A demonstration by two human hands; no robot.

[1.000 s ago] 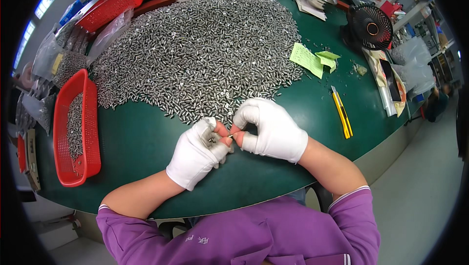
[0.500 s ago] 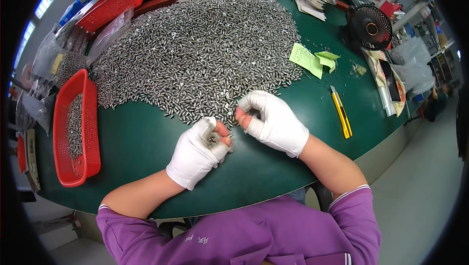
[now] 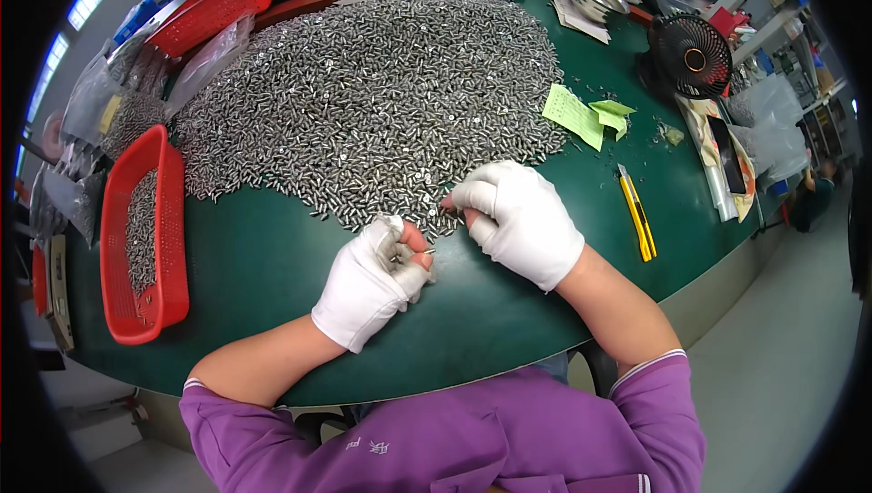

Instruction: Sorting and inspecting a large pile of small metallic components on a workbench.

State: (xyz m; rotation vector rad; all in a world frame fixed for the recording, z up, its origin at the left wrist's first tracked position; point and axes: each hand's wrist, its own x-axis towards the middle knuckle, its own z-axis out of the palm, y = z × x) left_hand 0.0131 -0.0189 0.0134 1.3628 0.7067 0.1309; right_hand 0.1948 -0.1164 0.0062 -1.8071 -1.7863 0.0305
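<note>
Right hand (image 3: 527, 223) is shifting from left hand (image 3: 371, 284) to the pin pile (image 3: 363, 103)'s near edge, its grip unclear | left hand is pinching a metal pin (image 3: 431, 251) over the worktop (image 3: 254, 257) | shallow hold is probably risking a drop among lookalikes

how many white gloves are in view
2: one glove on the left hand, the other glove on the right hand, at the near edge of the metal pieces. Others may be hidden in the clutter.
</note>
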